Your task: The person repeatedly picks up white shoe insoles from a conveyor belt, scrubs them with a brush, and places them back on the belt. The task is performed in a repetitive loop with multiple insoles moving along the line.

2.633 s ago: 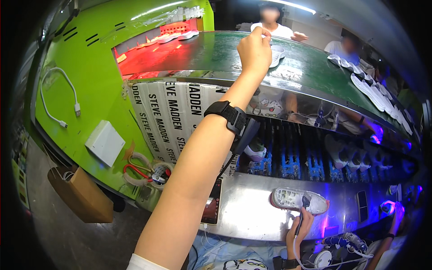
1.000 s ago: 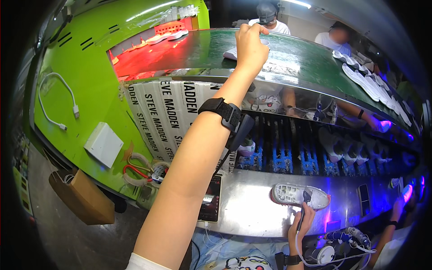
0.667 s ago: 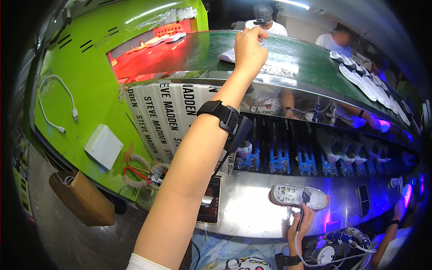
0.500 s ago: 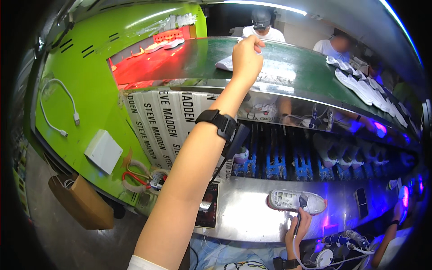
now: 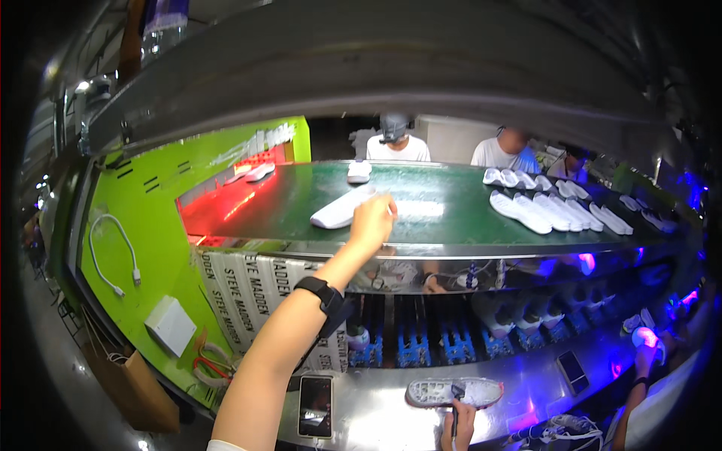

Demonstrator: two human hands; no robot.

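My left hand (image 5: 373,223), a black band on its wrist, is stretched over the green conveyor belt (image 5: 444,229). Its fingers are curled in; what they hold, if anything, I cannot make out. A white shoe sole (image 5: 335,211) lies on the belt just beyond and left of this hand, which hides part of it; whether they touch is unclear. Lower down, my right hand (image 5: 462,425) grips a brush (image 5: 454,421) with a dark handle. The brush head rests on an upturned shoe (image 5: 432,391), whose pale, patterned bottom faces up on the metal bench (image 5: 368,410).
Another white shoe piece (image 5: 359,172) sits farther back on the belt, and several white soles (image 5: 549,210) line its right side. Under the belt is a rack (image 5: 455,346) with shoes. Phones (image 5: 315,406) lie on the bench. Co-workers (image 5: 398,143) sit opposite; a co-worker's hand (image 5: 644,338) is at right.
The view has tilted up, showing more of the belt and an overhead panel. My left hand has drawn back toward the belt's near side. The brush stays on the shoe in my right hand.
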